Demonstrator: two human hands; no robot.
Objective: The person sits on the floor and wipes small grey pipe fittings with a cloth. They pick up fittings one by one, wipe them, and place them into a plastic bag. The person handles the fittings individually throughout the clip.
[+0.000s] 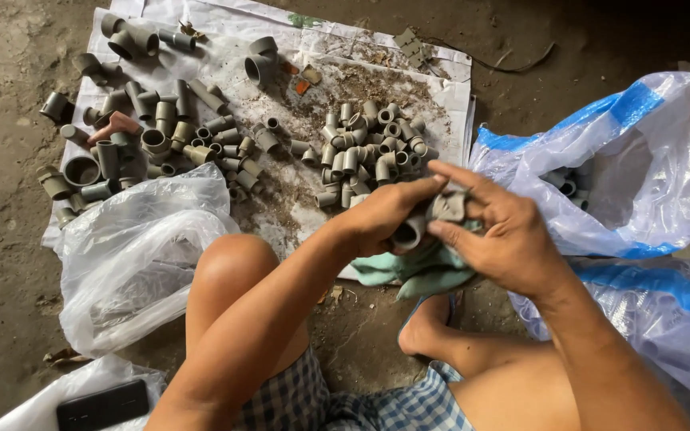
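My left hand (381, 215) grips a grey plastic pipe fitting (409, 231), its round opening facing down and toward me. My right hand (501, 231) presses a pale green cloth (417, 271) against the fitting's upper end, fingers wrapped over it; the cloth hangs below both hands. Just beyond the hands lies a heap of small grey elbow fittings (369, 152) on a dirty white sheet (441, 80).
More grey pipe fittings (137, 136) of mixed sizes are spread at the sheet's left. A clear plastic bag (129, 255) lies by my left knee, a blue-and-clear bag (624, 160) holding fittings stands at the right. A dark phone (101, 407) lies lower left. Bare dirt floor surrounds everything.
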